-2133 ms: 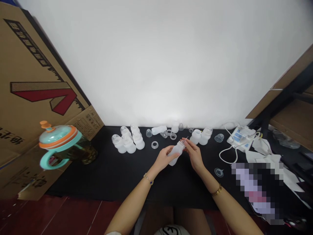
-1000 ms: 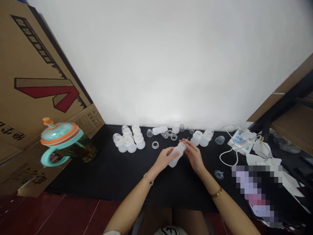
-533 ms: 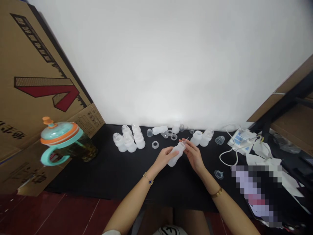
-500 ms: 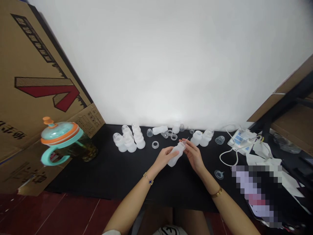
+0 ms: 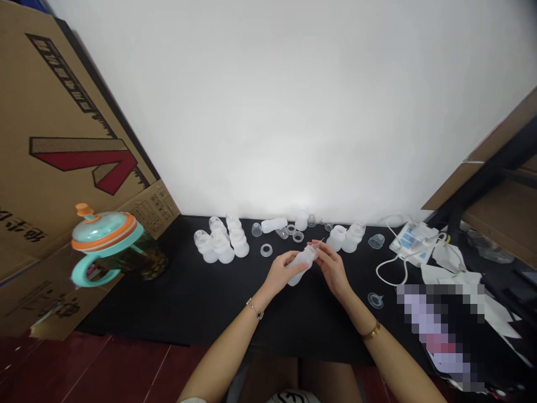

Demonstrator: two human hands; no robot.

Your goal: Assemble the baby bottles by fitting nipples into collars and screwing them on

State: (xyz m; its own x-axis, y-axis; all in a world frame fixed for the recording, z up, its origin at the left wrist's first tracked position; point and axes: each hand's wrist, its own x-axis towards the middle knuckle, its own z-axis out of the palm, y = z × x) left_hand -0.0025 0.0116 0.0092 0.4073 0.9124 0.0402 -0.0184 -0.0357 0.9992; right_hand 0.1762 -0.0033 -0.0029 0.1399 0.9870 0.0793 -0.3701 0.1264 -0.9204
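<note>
My left hand point(image 5: 282, 271) is wrapped round a frosted white baby bottle point(image 5: 301, 267), tilted with its neck up and to the right. At the bottle's mouth, the fingers of my right hand point(image 5: 333, 265) are closed on a small clear teat point(image 5: 318, 244). Its thin tip sticks up past the fingers, and how it sits on the neck is partly hidden. Just behind my right hand stand an open bottle point(image 5: 337, 238) and a bottle with a clear cap point(image 5: 353, 237). A loose clear teat point(image 5: 376, 300) lies right of my right forearm.
Several capped bottles point(image 5: 222, 246) stand left on the black table point(image 5: 188, 302). Collar rings point(image 5: 266, 250), clear caps point(image 5: 376, 241) and a lying bottle point(image 5: 274, 225) are along the back. A teal-handled jug point(image 5: 109, 246) is far left; a power strip point(image 5: 413, 242) with cables is right.
Both hands stay at the bottle, with the right fingers shifting only slightly round its neck. The view has tilted a little.
</note>
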